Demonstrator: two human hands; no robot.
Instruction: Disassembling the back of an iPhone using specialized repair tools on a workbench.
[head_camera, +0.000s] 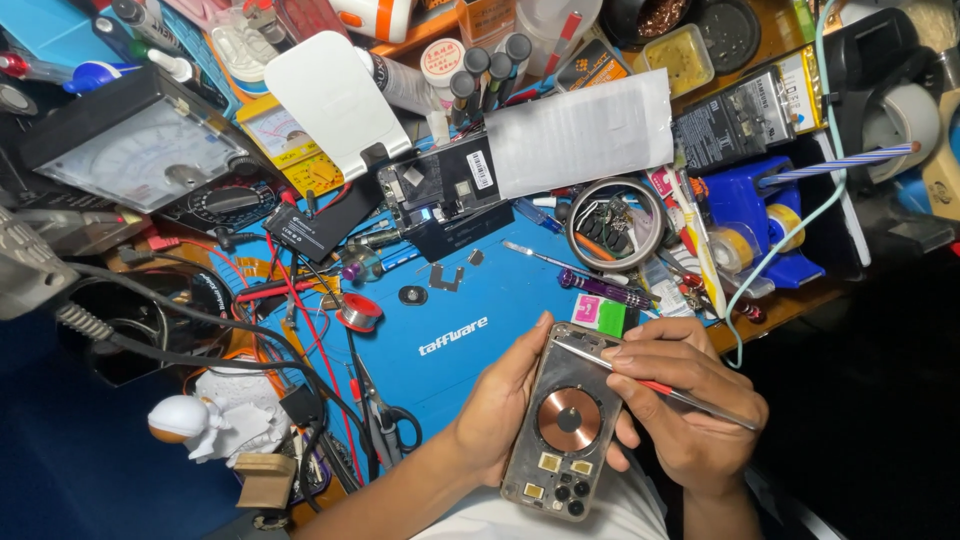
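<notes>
Phone back cover (563, 430), copper charging coil face-up, sits at 6 o'clock over the blue mat (500, 290) on the counter. Left hand (500, 405) grasps it from 9 o'clock. Right hand (685, 400) pinches thin tweezers (650, 385), tips at the cover's 12 o'clock edge. Judgement: keep tips shallow, brace cover firmly, avoid scratching the coil. Purple screwdriver (605, 290) lies at 12 o'clock
</notes>
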